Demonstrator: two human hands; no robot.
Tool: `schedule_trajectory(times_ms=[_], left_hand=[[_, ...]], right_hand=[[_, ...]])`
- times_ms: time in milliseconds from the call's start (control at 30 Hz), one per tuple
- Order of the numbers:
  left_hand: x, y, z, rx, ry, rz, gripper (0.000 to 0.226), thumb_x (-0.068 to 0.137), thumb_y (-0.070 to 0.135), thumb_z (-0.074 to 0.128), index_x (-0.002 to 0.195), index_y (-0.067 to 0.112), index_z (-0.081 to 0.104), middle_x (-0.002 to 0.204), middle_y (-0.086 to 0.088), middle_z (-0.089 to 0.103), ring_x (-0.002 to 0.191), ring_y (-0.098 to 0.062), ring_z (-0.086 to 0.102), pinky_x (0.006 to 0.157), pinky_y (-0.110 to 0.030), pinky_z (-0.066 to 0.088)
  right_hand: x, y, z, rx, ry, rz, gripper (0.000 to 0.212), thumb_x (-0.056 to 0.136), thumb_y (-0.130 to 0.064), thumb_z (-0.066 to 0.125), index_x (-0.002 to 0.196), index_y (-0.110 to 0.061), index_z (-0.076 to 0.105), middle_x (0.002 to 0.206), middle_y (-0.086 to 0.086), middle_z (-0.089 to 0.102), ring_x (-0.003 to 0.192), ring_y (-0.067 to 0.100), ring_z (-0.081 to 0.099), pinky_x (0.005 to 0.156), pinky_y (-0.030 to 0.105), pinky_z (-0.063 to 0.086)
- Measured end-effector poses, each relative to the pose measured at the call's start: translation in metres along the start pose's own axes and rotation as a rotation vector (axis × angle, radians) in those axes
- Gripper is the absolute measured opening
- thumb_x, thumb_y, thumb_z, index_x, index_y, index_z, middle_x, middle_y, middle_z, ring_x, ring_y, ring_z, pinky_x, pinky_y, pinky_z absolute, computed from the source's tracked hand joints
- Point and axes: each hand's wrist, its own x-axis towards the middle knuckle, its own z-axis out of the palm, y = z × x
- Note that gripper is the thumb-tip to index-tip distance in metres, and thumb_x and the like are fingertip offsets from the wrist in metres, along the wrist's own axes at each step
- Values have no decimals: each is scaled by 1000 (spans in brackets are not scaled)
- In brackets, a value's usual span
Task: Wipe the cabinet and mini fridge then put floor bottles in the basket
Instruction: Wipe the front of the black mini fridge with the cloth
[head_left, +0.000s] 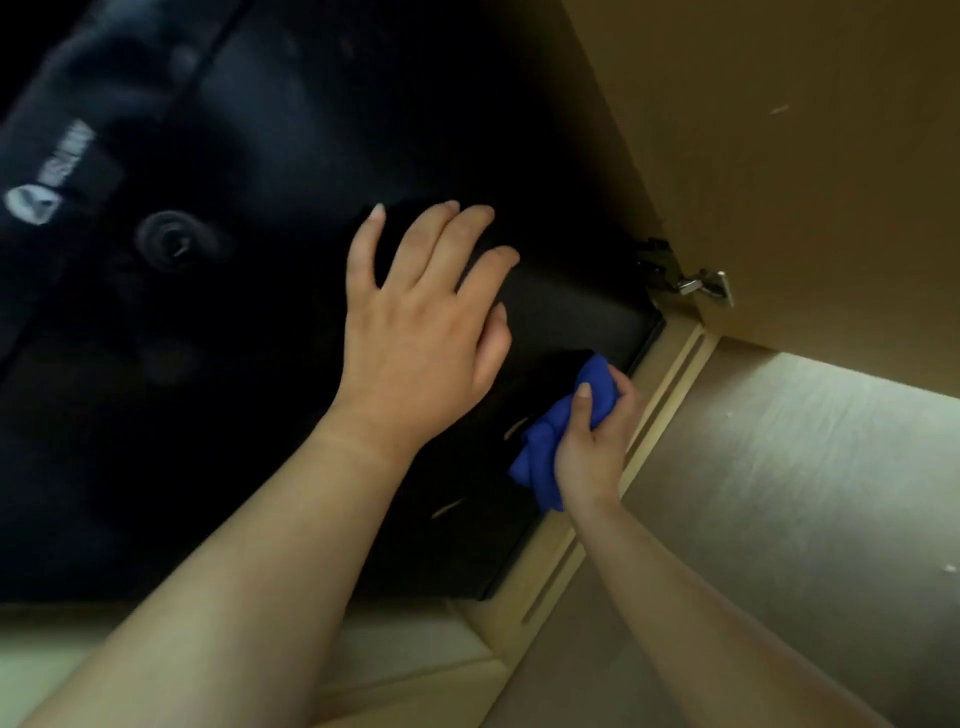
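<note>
Left hand (421, 332) spreads flat on the mini fridge (260, 312); right hand (592, 441) grips a bunched blue cloth (550, 447).

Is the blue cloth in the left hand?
No, the right hand grips the blue cloth; the left hand rests open on the black fridge.

The fridge (234, 364) is a black box whose dark flat face fills the upper left and centre of the view. A pale logo (47, 182) sits far up and left of the fridge's lower right corner, and a round knob (169, 240) lies just below that logo. A blue cloth (566, 431) is pressed on the face close to that corner, bunched in the right hand (592, 441). The left hand (421, 322) lies flat on the face, fingers spread, up and left of the cloth. Tan cabinet (779, 156) panels border the corner's right edge, with a metal hinge (696, 280) just above it.
</note>
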Motion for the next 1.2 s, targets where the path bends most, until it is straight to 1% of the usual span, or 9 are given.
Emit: schedule_trajectory(times_ms=[100,267,467,600,700,833,933,1100,1200], left_hand=[[-40,-13,-21,28,-2,-72,35,88,30,50,121,22,60,140,-3,49,134,-21,37,112,-46,7],[-96,-41,-49,121,45,-197,32,90,29,50,120,22,59,142,-3,48,134,-21,35,110,-47,9],[-121,-62,-45,230,82,-175,35,92,28,47,126,23,56,147,-6,43,135,-22,31,111,-45,11],[-122,-64,-38,275,105,-151,35,95,30,42,127,24,54,147,-5,43,134,-22,31,111,-46,12],[-122,-63,-36,277,128,-132,34,95,29,42,127,23,54,147,-5,43,133,-22,31,109,-47,15],[-123,-64,-35,278,155,-125,35,95,28,41,126,23,55,147,-4,44,133,-22,32,108,-48,19],[-123,-64,-35,286,165,-118,35,94,28,42,126,23,56,147,-4,44,133,-22,33,108,-47,20],[-123,-64,-32,294,167,-105,35,94,28,43,126,24,55,147,-3,44,133,-21,33,108,-45,20],[-123,-64,-32,302,165,-111,34,93,28,44,125,23,56,146,-4,44,132,-22,34,107,-45,22]], right_hand=[[-17,-14,11,28,42,11,34,96,-27,49,129,-22,41,128,-4,42,119,12,43,106,30,34],[-55,-45,35,7,25,-249,37,94,-25,49,128,-10,46,131,8,42,119,12,38,103,14,25],[-57,-26,30,-61,28,-280,42,93,-29,48,127,-6,45,130,12,43,121,23,42,105,32,30],[-55,-26,28,-26,58,-121,37,96,-25,49,130,-11,43,133,8,40,123,21,41,101,21,27],[-62,-54,40,-6,78,-302,39,93,-27,48,127,-8,47,128,3,41,120,13,40,106,29,28],[-77,-85,60,-27,14,-470,37,93,-25,50,127,-10,49,129,10,44,115,12,38,100,10,21],[-76,-76,57,-42,14,-543,37,93,-23,50,126,-7,49,128,12,44,116,8,37,103,20,25],[-72,-43,41,-76,51,-398,39,92,-24,49,126,-2,48,127,18,46,117,13,39,106,31,29],[-72,-48,34,-97,-17,-373,37,93,-20,49,128,-5,46,131,16,43,114,3,32,101,7,18]])
